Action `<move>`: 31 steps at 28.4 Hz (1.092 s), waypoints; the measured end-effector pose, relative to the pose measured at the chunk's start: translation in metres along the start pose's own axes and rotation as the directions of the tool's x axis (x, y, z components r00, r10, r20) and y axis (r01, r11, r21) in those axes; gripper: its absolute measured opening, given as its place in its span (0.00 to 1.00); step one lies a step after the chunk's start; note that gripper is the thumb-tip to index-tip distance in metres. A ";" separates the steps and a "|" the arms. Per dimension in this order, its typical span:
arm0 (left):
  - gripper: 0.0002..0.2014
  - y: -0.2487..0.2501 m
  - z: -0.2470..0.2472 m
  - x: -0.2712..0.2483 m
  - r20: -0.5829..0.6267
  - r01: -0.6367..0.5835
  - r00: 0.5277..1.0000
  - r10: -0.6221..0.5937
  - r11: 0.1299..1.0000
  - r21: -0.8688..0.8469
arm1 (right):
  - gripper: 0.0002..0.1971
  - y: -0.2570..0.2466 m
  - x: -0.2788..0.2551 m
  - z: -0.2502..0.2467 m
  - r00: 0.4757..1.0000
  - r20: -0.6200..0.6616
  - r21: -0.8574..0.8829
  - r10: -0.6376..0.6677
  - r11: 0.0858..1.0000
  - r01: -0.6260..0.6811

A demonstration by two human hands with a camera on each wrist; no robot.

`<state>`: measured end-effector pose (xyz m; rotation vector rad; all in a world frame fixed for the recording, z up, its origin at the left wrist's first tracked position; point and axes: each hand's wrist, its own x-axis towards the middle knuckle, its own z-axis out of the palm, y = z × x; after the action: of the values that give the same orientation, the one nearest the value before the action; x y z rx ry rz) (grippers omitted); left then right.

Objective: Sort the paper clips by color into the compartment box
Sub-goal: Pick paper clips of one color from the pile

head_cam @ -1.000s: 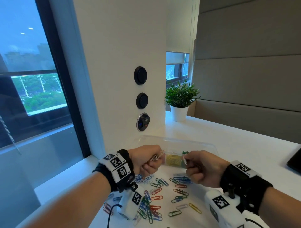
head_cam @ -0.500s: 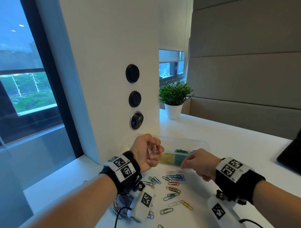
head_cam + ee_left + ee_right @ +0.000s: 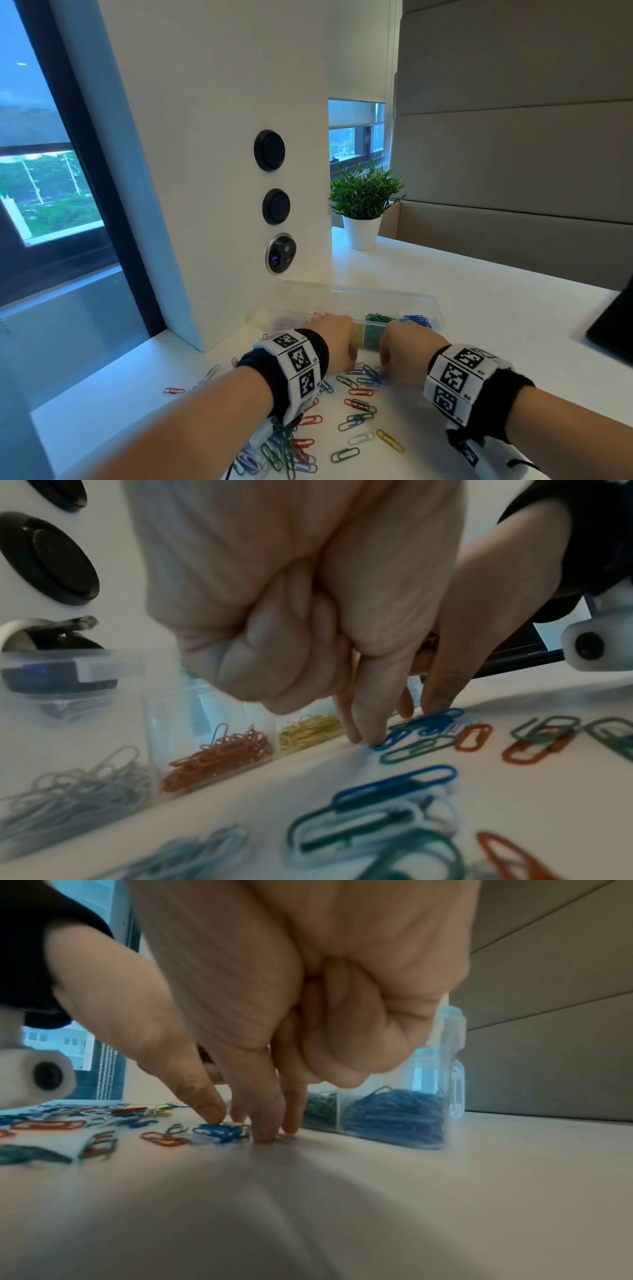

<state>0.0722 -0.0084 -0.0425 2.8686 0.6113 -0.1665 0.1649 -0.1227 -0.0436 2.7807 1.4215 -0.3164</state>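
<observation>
The box [image 3: 430,301] lies long from left to right at the far side of the tabletop [image 3: 496,308], with sorted clips inside. Loose clips [image 3: 356,404] lie flat just near of it, pointing every way. Both hands reach down. The left hand [image 3: 337,337] and right hand [image 3: 404,349] touch fingertips to a blue clip bunch [image 3: 428,723], other fingers curled in.

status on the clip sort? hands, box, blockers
Both hands down at the blue clip cluster: left hand and right hand fingertips on the table beside it, grip unclear. Compartment box holds sorted colours; many loose clips remain. No blockers visible.
</observation>
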 end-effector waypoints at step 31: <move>0.07 -0.098 -0.074 -0.039 0.185 0.324 0.917 -0.352 0.392 -0.861 | 0.30 -0.034 0.016 -0.059 0.935 0.276 0.781 -0.222 -0.516 -0.353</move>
<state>0.0013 0.0803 0.0183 1.6832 0.9394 0.1219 0.1568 -0.0845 0.0149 2.7295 0.3829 -3.7495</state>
